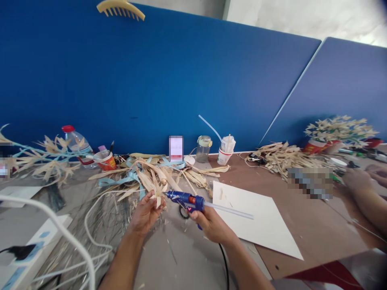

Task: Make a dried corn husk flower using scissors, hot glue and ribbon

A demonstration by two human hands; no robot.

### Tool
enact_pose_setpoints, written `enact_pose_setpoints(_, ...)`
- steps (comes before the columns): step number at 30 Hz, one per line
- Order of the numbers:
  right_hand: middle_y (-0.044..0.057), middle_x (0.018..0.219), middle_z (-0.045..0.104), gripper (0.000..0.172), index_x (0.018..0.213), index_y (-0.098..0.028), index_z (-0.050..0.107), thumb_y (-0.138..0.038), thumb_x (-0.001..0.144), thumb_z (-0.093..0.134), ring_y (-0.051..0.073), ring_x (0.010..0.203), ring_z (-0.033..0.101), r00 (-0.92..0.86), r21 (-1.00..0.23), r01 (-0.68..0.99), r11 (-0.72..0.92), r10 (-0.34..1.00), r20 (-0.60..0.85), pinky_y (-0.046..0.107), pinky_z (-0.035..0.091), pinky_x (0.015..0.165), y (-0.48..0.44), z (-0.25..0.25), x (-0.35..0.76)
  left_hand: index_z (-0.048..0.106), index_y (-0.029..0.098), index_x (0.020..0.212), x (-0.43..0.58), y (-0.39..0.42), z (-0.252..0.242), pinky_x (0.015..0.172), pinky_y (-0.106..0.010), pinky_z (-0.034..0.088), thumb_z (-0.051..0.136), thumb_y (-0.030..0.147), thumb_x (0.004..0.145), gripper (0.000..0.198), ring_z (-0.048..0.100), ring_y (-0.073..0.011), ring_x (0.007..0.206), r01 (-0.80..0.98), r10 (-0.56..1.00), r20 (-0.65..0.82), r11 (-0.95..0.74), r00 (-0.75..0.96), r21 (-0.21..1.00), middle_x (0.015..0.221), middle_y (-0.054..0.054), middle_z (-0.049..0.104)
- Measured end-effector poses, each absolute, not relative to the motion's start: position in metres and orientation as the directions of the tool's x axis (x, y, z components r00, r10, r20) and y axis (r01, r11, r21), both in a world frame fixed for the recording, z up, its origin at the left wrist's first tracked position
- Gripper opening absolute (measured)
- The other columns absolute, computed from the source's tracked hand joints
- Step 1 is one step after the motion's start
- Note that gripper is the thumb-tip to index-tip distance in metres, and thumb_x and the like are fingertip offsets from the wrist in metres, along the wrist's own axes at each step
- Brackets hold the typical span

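Observation:
My left hand (145, 213) pinches a small bundle of dried straw-coloured leaf strips (157, 192), holding it upright above the table. My right hand (211, 223) grips a blue hot glue gun (186, 199) with a clear glue stick (229, 210) sticking out of its back. The gun's nozzle points left and sits right at the base of the held strips. Its black cord (224, 262) runs down toward me.
A pile of dried leaves and pale blue ribbon (157, 171) lies behind my hands. A white sheet (256, 219) lies to the right. Cups, a jar (203, 148) and a bottle (75, 143) line the blue partition. Another person's arm (367, 197) rests at far right. A power strip (27, 251) is at left.

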State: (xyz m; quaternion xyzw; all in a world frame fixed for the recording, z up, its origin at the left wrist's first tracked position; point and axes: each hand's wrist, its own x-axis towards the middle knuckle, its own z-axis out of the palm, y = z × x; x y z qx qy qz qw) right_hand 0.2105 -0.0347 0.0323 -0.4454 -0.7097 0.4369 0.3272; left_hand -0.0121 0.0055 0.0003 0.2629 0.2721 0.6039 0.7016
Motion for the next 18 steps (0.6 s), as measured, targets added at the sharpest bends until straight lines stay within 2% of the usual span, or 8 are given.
enact_pose_setpoints(10, -0.001, 0.064, 0.044, 0.040, 0.078, -0.019, 0.055, -0.054, 0.091, 0.041, 0.015, 0.066, 0.043, -0.394, -0.873, 0.365, 0.324, 0.903, 0.171, 0.025, 0.035, 0.060, -0.039, 0.037, 0.201, 0.062, 0.019, 0.073, -0.013, 0.008, -0.008, 0.059, -0.025, 0.048, 0.087, 0.029, 0.055, 0.032, 0.047, -0.0099, 0.051, -0.705, 0.996, -0.078, 0.084, 0.041, 0.704, 0.051, 0.005, 0.054)
enact_pose_setpoints(18, 0.001, 0.069, 0.053, 0.037, 0.083, -0.020, 0.060, -0.050, 0.092, 0.042, 0.017, 0.069, 0.049, -0.393, -0.827, 0.378, 0.415, 0.881, 0.263, 0.026, 0.040, 0.063, -0.041, 0.041, 0.196, 0.057, 0.018, 0.063, -0.012, 0.009, -0.005, 0.053, -0.023, 0.047, 0.089, 0.028, 0.050, 0.036, 0.046, -0.0076, 0.047, -0.725, 0.991, -0.133, 0.074, -0.024, 0.684, 0.051, 0.007, 0.052)
